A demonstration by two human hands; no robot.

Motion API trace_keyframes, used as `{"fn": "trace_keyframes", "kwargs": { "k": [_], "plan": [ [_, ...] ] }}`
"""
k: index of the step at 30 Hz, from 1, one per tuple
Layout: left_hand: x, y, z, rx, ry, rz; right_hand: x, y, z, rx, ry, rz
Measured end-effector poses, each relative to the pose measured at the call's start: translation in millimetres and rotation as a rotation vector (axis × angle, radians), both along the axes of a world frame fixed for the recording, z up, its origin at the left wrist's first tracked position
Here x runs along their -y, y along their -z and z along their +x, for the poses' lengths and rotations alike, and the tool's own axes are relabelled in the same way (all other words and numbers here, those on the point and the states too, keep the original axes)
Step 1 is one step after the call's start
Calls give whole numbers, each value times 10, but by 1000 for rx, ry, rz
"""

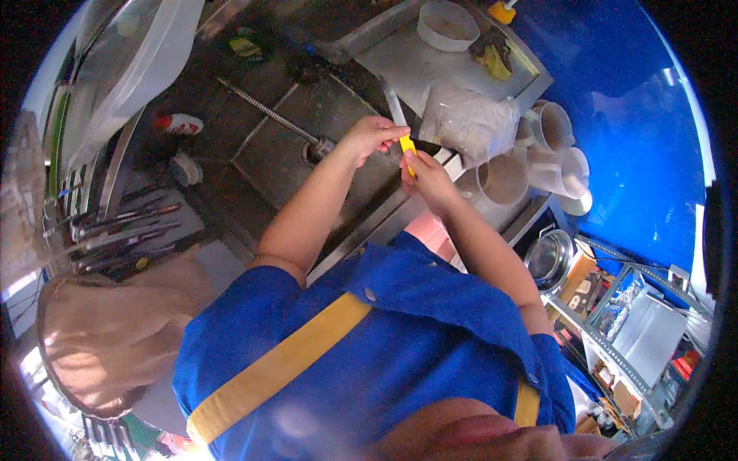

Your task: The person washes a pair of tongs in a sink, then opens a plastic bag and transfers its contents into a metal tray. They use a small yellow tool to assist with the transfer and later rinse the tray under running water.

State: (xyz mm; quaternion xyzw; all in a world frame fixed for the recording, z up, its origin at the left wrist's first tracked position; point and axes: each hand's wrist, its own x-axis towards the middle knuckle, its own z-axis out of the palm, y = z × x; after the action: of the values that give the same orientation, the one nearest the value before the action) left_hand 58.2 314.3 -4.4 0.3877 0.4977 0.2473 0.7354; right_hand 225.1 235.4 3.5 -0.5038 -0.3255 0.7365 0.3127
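Note:
My right hand (429,178) is closed around the yellow handle of a knife-like tool (409,152). Its pale, flat blade points away from me, towards the upper left. My left hand (369,138) pinches the same tool where blade and handle meet, the thumb lying across it; its other fingers are partly curled beside the blade. Both hands are above the near edge of a dark sink basin (277,155). Below and left of my left hand, a coiled metal spring hose (271,112) runs to a round fitting (318,151) in the basin. The blade's far tip is blurred.
Right of the hands lie a clear plastic bag with pale contents (470,124) and several translucent plastic jugs (501,178). Beyond is a metal tray (392,49) with a round tub (448,26). A red-capped white bottle (183,124) and utensils (132,230) are left. A metal shelf (617,357) stands lower right.

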Motion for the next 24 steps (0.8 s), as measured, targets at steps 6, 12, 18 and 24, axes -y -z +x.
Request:
{"fn": "trace_keyframes", "kwargs": {
  "k": [6,12,18,24],
  "plan": [
    [-25,181,-120,25,-148,5,146,-35,53,-15,-23,18],
    [342,-192,66,113,-384,-121,461,-180,309,-164,90,-44],
    [1325,-410,552,382,75,-195,915,-205,363,-65,-92,21],
    [904,178,461,-76,-222,626,2048,7,1372,62,192,-72]
  ]
}}
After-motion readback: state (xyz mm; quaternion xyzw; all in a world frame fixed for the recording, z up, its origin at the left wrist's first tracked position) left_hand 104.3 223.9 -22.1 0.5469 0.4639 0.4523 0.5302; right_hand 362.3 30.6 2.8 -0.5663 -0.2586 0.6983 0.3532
